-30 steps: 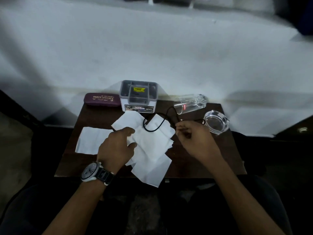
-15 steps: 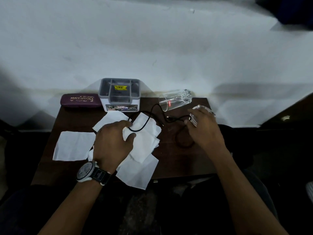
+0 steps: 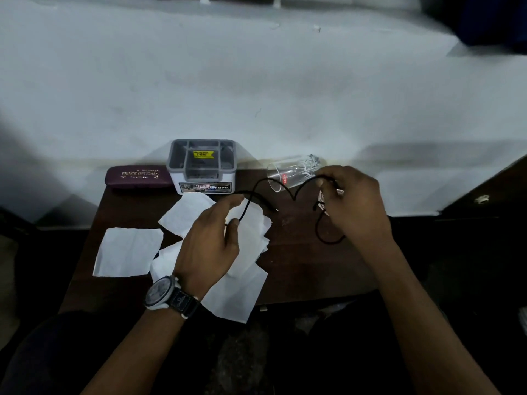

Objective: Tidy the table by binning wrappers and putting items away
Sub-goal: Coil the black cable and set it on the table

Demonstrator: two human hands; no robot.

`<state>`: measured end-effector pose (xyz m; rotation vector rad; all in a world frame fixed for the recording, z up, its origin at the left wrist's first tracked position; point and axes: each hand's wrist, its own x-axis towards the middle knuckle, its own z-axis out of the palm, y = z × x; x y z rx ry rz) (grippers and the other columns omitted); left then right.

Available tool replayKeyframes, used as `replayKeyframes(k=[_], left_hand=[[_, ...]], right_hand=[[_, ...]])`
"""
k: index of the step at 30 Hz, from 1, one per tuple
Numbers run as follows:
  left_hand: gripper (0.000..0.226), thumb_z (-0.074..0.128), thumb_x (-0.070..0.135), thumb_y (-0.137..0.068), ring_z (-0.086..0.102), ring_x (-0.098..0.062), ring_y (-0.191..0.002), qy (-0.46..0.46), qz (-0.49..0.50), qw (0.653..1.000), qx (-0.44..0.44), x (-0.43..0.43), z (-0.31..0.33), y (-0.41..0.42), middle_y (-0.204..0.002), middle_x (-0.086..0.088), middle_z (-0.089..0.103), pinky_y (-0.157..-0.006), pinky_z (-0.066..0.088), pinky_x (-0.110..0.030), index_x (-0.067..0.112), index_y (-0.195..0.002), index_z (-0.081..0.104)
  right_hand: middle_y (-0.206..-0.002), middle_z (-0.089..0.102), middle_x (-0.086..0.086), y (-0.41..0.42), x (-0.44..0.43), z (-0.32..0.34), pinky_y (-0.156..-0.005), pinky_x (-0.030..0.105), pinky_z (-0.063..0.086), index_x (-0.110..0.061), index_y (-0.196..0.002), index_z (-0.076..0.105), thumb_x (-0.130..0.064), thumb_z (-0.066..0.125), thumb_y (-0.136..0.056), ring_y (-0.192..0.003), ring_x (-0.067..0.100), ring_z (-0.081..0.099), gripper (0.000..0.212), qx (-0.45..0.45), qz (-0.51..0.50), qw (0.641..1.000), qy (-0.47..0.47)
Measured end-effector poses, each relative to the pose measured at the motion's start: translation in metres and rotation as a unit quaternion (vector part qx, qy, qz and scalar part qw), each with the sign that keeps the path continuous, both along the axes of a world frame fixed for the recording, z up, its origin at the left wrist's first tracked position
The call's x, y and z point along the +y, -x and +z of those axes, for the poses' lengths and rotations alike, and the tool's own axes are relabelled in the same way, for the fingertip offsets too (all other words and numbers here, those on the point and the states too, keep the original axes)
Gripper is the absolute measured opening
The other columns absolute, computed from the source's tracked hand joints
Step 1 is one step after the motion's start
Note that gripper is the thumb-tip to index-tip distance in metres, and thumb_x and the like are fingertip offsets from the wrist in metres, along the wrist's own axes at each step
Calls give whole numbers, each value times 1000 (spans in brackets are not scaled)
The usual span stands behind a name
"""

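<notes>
Landmark: grey organiser box (image 3: 205, 187), count 1. Moulded plastic, rectangular with rounded corners, open top split into compartments. It carries a yellow sticker (image 3: 204, 154) inside and a printed label on its front wall. It stands at the far edge of the dark wooden table (image 3: 299, 266).

Spectacle case (image 3: 139, 176), count 1. Maroon, oblong, rounded ends, gold lettering. It lies just left of the box, touching or nearly so.

Tumbler (image 3: 288, 175), count 1. Clear glass, cylindrical, small red mark on its wall. It lies on its side to the right of the box, mouth toward the box.

Paper sheets (image 3: 128, 252), at least 5; overlap prevents an exact count. White, thin, matte, roughly square. One lies apart, in front of the box and to its left. The rest overlap in a loose pile directly in front of the box, and the nearest sheet overhangs the table's near edge.

Black cord (image 3: 317, 232), count 1. Thin, flexible, round in section. It is raised off the table in front of the box and to its right, spanning both hands in sagging curves with a loop hanging beneath the right hand.

Left hand (image 3: 211, 240): thumb and forefinger pinch the cord above the paper pile. A wristwatch (image 3: 164, 293) with a round face and dark strap is on its wrist.

Right hand (image 3: 356, 206): fingers curled round the cord, beside the tumbler's base.
</notes>
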<state>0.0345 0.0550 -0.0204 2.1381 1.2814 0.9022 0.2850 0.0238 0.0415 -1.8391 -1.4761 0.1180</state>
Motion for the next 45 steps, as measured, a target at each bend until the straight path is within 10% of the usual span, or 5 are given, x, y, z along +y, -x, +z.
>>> replayKeyframes(k=[5,13,24,38,45], left_hand=[[45,64,15,-97,60,-11,-126,-15,0,1000,-24,-3,6,-2,-138,10,64,-105,43,-22,21,-141,55],[67,75,26,-92,50,-5,-134,6,48,992,-119,4,41,-8,-150,10,52,-107,42,-21,21,-150,42],[104,86,19,-80,50,-25,-134,35,58,988,-138,25,101,-33,-147,-12,49,-107,42,-33,5,-158,18],[54,57,2,-101,69,-17,-116,24,-169,900,-400,-64,285,-51,-122,-1,74,-105,49,-30,25,-146,37],[101,85,20,-82,76,-12,-74,-88,-153,956,-236,-101,343,-43,-84,8,78,-76,59,-29,36,-154,16]], right_hand=[[-97,77,-4,5,-13,15,-76,10,51,-25,-101,76,-13,69,-94,-82,3,69,15,98,-31,994,-30],[-88,73,5,14,-22,143,-74,40,64,-12,-102,74,-9,67,-96,-88,26,77,9,334,54,932,-130],[-95,71,8,23,-47,248,-79,49,64,-9,-108,71,-7,62,-99,-90,24,75,12,347,131,911,-180],[-97,73,11,30,-79,327,-75,44,65,-11,-108,74,-7,64,-99,-82,21,75,14,321,134,911,-224],[-92,73,12,39,-81,359,-66,37,64,-13,-108,75,-10,68,-96,-69,17,74,14,322,119,912,-224]])
